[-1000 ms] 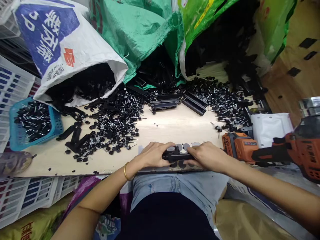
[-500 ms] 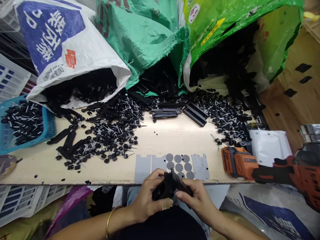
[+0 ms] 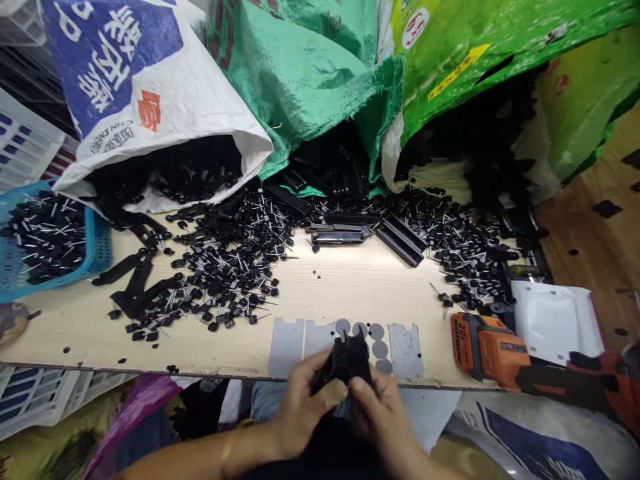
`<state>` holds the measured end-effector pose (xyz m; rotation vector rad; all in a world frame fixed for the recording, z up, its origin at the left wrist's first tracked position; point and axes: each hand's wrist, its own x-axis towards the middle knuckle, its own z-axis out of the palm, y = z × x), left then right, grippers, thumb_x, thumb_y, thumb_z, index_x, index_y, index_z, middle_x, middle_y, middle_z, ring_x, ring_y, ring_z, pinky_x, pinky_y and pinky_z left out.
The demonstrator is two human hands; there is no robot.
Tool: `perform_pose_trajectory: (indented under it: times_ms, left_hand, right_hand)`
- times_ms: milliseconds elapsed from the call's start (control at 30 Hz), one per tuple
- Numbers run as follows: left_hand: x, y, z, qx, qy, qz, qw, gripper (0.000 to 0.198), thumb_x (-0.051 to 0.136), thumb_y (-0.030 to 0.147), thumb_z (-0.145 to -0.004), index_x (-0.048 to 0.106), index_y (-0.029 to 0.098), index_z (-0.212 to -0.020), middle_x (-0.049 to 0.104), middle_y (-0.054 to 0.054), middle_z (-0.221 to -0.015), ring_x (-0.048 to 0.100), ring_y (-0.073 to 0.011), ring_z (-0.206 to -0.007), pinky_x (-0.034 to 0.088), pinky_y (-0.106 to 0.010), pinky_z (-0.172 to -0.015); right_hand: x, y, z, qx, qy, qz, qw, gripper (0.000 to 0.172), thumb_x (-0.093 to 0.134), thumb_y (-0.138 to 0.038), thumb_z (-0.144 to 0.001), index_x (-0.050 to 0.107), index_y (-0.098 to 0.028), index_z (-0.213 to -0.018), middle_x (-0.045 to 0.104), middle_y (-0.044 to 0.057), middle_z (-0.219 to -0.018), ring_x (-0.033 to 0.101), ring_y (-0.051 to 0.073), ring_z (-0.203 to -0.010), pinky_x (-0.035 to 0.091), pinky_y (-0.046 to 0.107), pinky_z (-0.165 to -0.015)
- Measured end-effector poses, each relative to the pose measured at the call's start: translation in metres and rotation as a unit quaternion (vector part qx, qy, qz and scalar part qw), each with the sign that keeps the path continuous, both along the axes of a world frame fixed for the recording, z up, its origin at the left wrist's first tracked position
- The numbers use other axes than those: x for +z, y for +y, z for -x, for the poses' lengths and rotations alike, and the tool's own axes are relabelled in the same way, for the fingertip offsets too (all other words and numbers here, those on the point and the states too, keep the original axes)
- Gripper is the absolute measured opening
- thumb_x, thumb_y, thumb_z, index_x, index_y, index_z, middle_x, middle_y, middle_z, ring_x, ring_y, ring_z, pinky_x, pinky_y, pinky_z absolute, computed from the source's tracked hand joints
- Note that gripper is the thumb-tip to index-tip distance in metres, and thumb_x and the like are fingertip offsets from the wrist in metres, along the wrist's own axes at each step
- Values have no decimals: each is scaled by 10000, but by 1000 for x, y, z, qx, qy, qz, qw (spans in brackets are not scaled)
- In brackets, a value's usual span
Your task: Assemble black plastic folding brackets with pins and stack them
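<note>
Black plastic parts (image 3: 349, 357) are gripped between both hands just over the table's front edge; their exact kind is hard to make out. My left hand (image 3: 305, 403) wraps the left side, its taped thumb lying across the near face. On the right side, my right hand (image 3: 383, 410) pinches with its thumb against the parts, the other fingers curled behind. Beyond the hands lie grey flat patches and grey discs (image 3: 379, 349). Farther back rest long black plastic bars (image 3: 345, 233), and to the left spreads a heap of black-headed screws (image 3: 235, 273).
A blue basket (image 3: 95, 243) of screws stands far left. Open sacks, one white (image 3: 200, 87), one teal (image 3: 310, 87) and one bright green (image 3: 450, 40), spill black parts along the back. An orange cordless drill (image 3: 490, 347) lies at right beside a white packet (image 3: 555, 320).
Both hands have drawn closer together, and the black parts have turned from spread sideways to a narrower, upright pose. The camera view has shifted slightly.
</note>
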<state>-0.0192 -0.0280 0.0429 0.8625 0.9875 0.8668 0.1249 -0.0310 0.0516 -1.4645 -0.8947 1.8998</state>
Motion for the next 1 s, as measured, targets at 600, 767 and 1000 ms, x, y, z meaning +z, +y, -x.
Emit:
perform_pose_trajectory:
  times_ms: [600,767,1000]
  left_hand:
    - [-59,99,-21,-10,326,-438,837,493,568,332,-863,456,155,-1309,542,-148,-1329,570,-241,-1166,496,-402,-964]
    - [-96,150,-27,-126,557,-517,638,416,517,322,-902,506,141,-1276,452,-166,-1409,419,-300,-1310,387,-475,-1045]
    - [-95,176,-25,-119,628,-502,582,733,508,495,-872,277,98,-1444,207,-211,-1523,164,-346,-1420,152,-516,-1143]
  right_hand:
    - [-48,154,-33,-142,-198,-282,928,292,440,-479,-849,569,-218,-872,611,50,-885,559,198,-845,437,354,-827]
    - [-58,272,-69,189,-521,-452,699,303,465,-207,-815,609,-159,-1077,621,144,-1116,514,293,-1038,373,443,-886]
    - [-56,295,-72,352,-592,-487,537,293,419,-169,-848,634,-114,-1039,675,142,-998,536,283,-971,342,421,-864]
